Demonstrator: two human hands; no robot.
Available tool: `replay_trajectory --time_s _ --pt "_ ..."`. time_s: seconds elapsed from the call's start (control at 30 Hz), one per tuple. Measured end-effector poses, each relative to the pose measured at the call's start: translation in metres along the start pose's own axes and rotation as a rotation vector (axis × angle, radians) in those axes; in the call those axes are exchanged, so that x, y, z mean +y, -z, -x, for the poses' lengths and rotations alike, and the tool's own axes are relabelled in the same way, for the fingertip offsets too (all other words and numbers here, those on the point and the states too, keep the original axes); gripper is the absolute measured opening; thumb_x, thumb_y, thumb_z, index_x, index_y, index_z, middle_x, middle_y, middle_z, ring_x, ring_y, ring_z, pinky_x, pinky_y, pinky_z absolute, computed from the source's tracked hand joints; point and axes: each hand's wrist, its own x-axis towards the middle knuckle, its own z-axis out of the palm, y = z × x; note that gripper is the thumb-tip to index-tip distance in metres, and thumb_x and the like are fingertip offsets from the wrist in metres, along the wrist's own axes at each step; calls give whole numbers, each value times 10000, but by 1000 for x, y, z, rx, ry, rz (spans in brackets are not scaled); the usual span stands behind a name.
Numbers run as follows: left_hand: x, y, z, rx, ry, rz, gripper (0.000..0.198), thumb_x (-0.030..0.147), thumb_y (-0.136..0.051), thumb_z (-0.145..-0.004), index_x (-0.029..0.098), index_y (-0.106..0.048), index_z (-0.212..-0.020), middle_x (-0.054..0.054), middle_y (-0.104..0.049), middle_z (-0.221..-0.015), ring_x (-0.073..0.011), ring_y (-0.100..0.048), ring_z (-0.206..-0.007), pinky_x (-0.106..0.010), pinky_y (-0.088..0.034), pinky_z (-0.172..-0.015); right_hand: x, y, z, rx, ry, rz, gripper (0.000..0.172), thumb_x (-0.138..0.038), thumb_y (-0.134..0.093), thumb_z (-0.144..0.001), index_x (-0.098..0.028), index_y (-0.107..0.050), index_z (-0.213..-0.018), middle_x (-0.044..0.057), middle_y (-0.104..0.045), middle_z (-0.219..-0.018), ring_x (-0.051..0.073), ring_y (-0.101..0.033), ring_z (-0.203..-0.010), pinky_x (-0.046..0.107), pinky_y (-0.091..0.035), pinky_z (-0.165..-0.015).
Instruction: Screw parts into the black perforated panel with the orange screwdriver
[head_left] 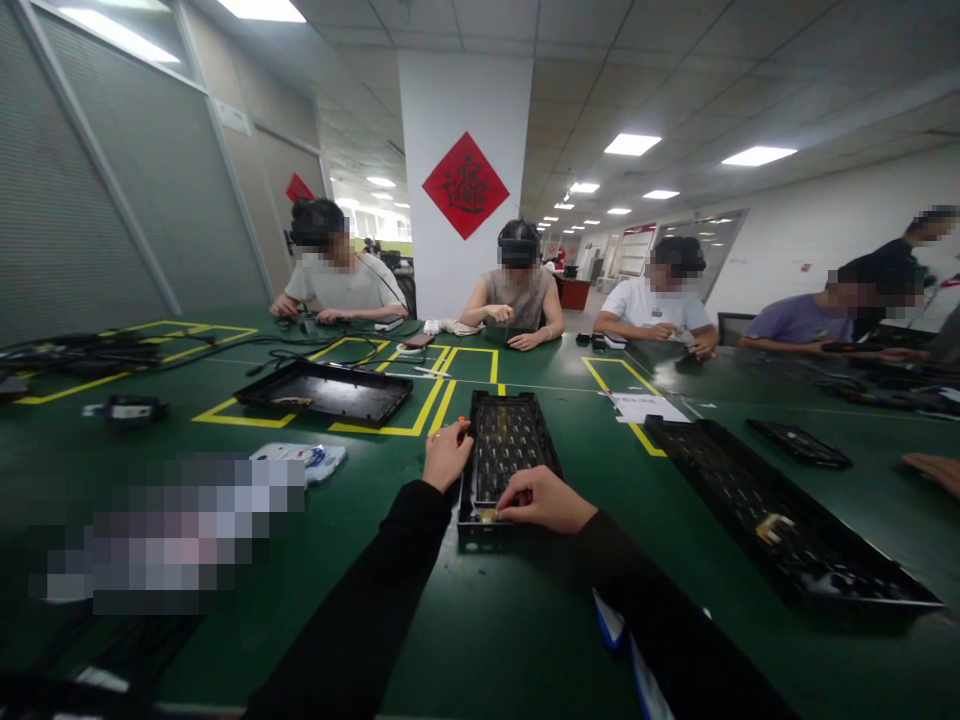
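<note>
A narrow black plastic tray (506,440) with a grid of small slots lies lengthwise in front of me on the green table (480,620). My left hand (445,455) rests at the tray's left edge, fingers curled around a small orange-tipped object that is too small to name. My right hand (544,499) lies over the tray's near end, fingers pinched on a small yellowish part (489,515) at the near-left corner. Both arms wear black sleeves.
A long black slotted tray (780,520) lies to the right, another flat black tray (326,390) to the far left inside yellow floor-tape marks. A white packet (304,460) and cables (90,350) sit left. Several people sit across the table; another person's hand (934,470) shows at right.
</note>
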Motion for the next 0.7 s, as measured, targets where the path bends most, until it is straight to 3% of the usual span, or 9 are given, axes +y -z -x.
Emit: replay_trajectory --time_s 0.7 --pt "-4 -3 -2 0 -3 13 331 268 -438 -777 235 -561 -1082 -15 -605 -1108 -194 -511 -1048 -372 -310 -952 0 0 -1 -2 8 -20 246 -358 -642 -704 -142 -710 -798 33 -640 -697 92 -505 -578 197 -358 -533"
